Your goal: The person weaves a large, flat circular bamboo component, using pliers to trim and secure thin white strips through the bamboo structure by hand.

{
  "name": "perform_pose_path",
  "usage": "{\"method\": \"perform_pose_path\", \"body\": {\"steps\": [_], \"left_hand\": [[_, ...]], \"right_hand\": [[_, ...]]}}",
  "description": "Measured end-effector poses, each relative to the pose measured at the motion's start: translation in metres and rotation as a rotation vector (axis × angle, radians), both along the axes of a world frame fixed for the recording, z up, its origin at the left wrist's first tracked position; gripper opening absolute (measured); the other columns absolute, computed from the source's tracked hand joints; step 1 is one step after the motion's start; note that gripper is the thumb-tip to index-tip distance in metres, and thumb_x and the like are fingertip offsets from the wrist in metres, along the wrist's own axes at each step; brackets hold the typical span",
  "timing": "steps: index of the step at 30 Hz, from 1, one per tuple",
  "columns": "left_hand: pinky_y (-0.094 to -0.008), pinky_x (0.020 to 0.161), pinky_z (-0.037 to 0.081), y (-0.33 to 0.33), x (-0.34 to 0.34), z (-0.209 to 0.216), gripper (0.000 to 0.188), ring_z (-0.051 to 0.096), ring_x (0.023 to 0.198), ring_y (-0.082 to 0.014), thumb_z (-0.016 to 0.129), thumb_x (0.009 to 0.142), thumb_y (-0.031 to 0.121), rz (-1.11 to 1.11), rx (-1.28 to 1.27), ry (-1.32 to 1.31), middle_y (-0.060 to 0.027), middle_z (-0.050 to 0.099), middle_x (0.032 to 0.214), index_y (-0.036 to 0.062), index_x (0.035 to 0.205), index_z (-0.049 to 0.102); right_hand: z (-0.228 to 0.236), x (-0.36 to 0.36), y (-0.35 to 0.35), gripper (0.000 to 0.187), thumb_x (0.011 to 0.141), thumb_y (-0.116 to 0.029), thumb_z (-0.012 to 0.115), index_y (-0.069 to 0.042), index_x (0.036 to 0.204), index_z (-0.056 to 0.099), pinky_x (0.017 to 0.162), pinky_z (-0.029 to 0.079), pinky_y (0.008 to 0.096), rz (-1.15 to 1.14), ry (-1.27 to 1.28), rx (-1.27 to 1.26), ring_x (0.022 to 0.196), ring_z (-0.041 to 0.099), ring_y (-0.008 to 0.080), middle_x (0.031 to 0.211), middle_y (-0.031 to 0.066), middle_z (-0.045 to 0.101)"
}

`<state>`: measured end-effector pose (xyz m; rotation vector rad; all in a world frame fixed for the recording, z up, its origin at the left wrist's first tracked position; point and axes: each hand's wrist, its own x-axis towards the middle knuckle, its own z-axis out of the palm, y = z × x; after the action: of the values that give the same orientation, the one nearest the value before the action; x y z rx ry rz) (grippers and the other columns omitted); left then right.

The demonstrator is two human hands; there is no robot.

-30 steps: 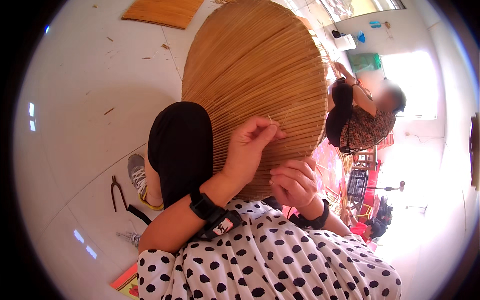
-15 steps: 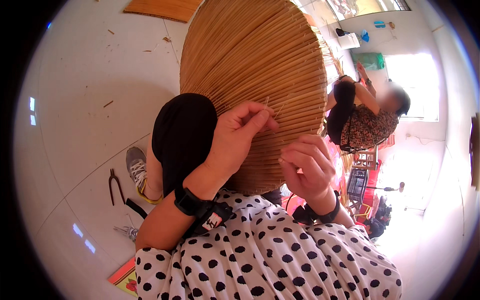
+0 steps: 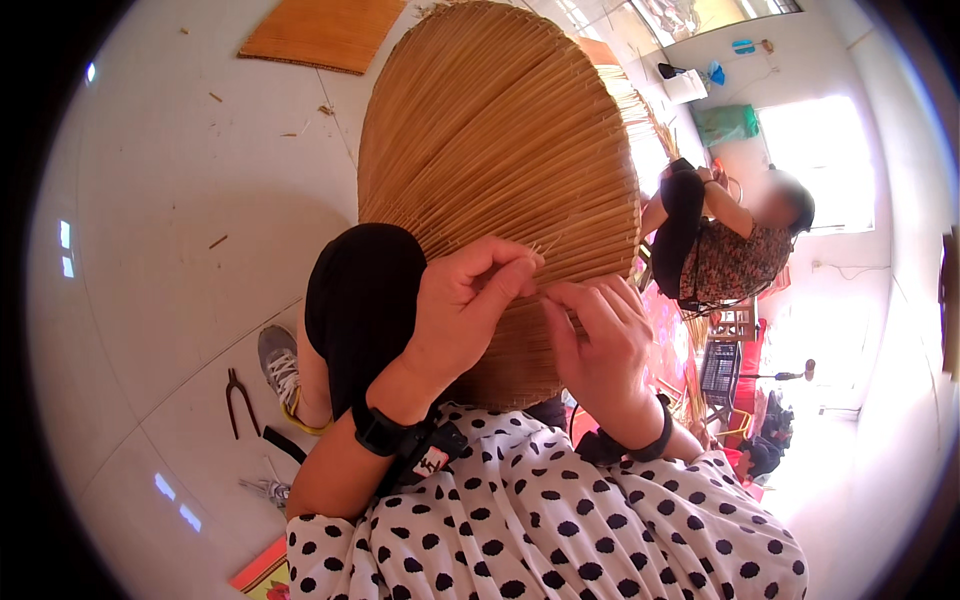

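A large fan-shaped piece of brown ribbed straw or reed [image 3: 490, 130] rests across my lap, its ribs spreading out toward a curved, stitched edge on the right. My left hand [image 3: 465, 305] is closed in a pinch over its lower part, with thin pale strands [image 3: 540, 248] sticking out by the fingertips. My right hand [image 3: 605, 335] is close beside it, thumb and forefinger pinched together. Whatever lies between those right fingertips is too small to make out. Both hands are just above the ribbed surface.
On the floor at left lie dark tongs [image 3: 240, 402], a black strip [image 3: 285, 443] and a metal tool [image 3: 268, 488]. A brown board [image 3: 320, 35] lies farther off. At right another person [image 3: 735, 245] sits near loose straw [image 3: 645, 115] and a dark crate [image 3: 720, 372].
My hands have come closer together, the right moving left toward the left fingertips. The ribbed piece has shifted slightly in view. The other person's hands have lowered.
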<state>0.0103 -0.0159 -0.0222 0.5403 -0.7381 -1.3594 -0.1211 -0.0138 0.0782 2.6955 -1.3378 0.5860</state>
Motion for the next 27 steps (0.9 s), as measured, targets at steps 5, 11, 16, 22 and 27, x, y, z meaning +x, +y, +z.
{"method": "perform_pose_path", "body": {"steps": [5,11,16,22,27], "left_hand": [[-0.0202,0.072,0.049,-0.002,0.003,0.005,0.008,0.061,0.078,-0.0060,0.065,0.093,0.004,0.019,0.030,0.056,-0.0024,0.066,0.084,-0.0022,0.098,0.068],[-0.0203,0.072,0.050,-0.002,0.007,0.007,0.007,0.062,0.080,-0.0073,0.067,0.091,-0.001,0.056,-0.041,0.073,-0.0032,0.068,0.089,-0.0024,0.097,0.068],[-0.0276,0.080,0.053,0.003,0.008,0.015,0.006,0.065,0.085,-0.0152,0.063,0.093,-0.002,0.060,-0.030,0.123,-0.0087,0.066,0.091,-0.0045,0.097,0.066],[-0.0218,0.077,0.051,0.004,0.014,0.011,0.011,0.064,0.085,-0.0109,0.065,0.091,-0.004,-0.009,-0.090,0.179,-0.0074,0.068,0.096,-0.0032,0.101,0.070],[-0.0224,0.078,0.050,0.003,0.019,0.010,0.010,0.064,0.088,-0.0120,0.065,0.090,-0.004,-0.015,-0.076,0.178,-0.0078,0.068,0.096,-0.0031,0.099,0.070]], "right_hand": [[0.006,0.009,-0.004,0.014,0.075,-0.004,0.075,-0.005,0.085,0.066,0.063,0.049,0.0382,-0.040,-0.070,0.023,0.070,0.061,0.0282,0.075,0.0083,0.065],[0.010,0.010,-0.004,0.012,0.075,-0.004,0.075,-0.005,0.084,0.066,0.062,0.049,0.0379,-0.063,-0.075,0.026,0.070,0.062,0.0287,0.074,0.0089,0.065],[0.015,0.009,-0.001,0.012,0.075,-0.003,0.075,-0.004,0.084,0.067,0.062,0.051,0.0359,-0.069,-0.147,0.135,0.072,0.064,0.0267,0.074,0.0085,0.066],[0.027,0.012,0.001,0.012,0.076,-0.002,0.075,-0.003,0.085,0.068,0.063,0.051,0.0347,-0.007,-0.234,0.286,0.073,0.064,0.0264,0.077,0.0088,0.067],[0.024,0.017,-0.005,0.012,0.076,-0.002,0.074,-0.004,0.086,0.068,0.064,0.050,0.0367,0.046,-0.213,0.211,0.072,0.062,0.0283,0.078,0.0082,0.067]]}}
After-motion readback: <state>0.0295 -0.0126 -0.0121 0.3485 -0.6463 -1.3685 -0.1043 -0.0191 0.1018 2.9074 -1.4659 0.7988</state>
